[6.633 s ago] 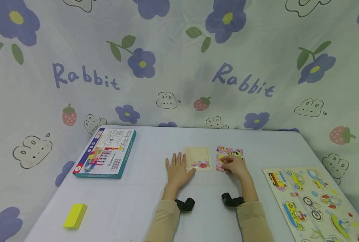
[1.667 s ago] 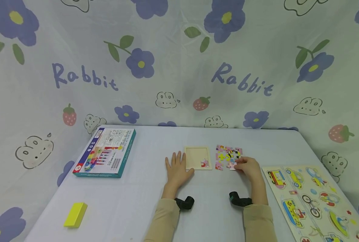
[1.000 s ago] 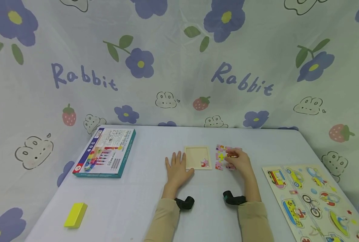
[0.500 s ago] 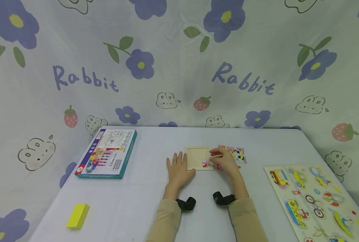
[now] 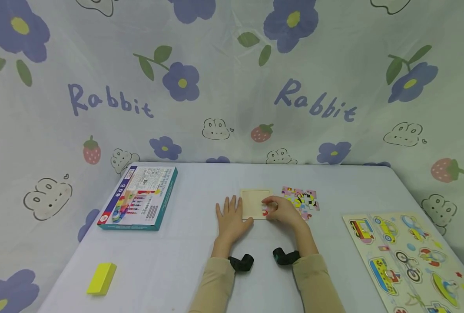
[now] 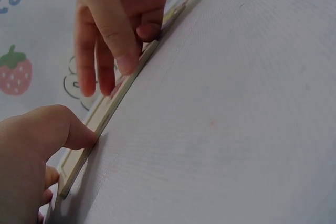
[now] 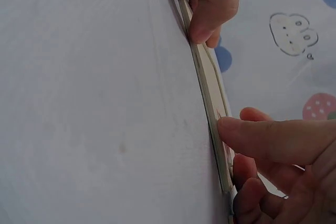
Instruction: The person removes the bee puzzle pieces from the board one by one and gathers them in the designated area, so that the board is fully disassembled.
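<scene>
A small wooden puzzle tray lies flat on the table, with pink printed pieces in its lower right corner. My left hand is spread flat at the tray's left side, its thumb touching the near edge. Over the lower right of the tray, my right hand pinches what looks like a jigsaw piece between thumb and fingers; the hand hides most of it. Beside the tray, partly behind the right hand, are several colourful jigsaw pieces. In the right wrist view, the thumb is close over the tray rim.
At the back left lies a flat boxed toy. A yellow block sits at the front left. Along the right side is a large wooden vehicle puzzle board. A printed curtain hangs behind the white table.
My right hand has moved left from the loose jigsaw pieces to the tray's lower right corner, uncovering more of the pieces. The left hand stays at the tray's left side.
</scene>
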{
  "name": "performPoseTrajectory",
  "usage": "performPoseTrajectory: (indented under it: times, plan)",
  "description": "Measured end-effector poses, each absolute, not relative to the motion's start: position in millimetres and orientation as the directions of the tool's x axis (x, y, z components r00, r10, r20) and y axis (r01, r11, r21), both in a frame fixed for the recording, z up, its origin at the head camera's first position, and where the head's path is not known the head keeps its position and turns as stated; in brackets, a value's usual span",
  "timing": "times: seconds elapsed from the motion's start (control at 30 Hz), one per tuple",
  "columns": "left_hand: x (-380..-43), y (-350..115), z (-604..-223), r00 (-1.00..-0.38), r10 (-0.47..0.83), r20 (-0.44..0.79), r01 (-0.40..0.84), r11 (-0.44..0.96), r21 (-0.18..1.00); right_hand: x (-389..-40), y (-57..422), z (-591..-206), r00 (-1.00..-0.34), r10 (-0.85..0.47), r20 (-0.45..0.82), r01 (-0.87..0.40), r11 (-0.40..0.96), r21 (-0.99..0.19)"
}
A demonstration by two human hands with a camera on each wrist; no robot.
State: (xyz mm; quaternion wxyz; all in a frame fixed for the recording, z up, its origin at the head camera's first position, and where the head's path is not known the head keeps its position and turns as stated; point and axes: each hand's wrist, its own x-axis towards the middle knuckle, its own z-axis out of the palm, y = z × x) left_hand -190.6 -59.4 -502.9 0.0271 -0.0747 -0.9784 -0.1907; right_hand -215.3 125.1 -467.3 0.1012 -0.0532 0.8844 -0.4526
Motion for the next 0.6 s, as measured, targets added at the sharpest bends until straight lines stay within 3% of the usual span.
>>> performPoseTrajectory:
  times: [0.23,0.6]
  plan:
    - [-190.8,-59.4,-503.0,-0.988,0.136,0.075,0.154,0.918,0.365,-215.2,123.5,-468.4,-0.973,-0.198,-0.118,-0.026,0.602,-0.798]
    - [-191.8,-59.4,-502.6,-0.989,0.132,0.064,0.147,0.921,0.361,-214.2,122.4,-469.9,-0.977,-0.215,0.0,-0.13,0.592,-0.795]
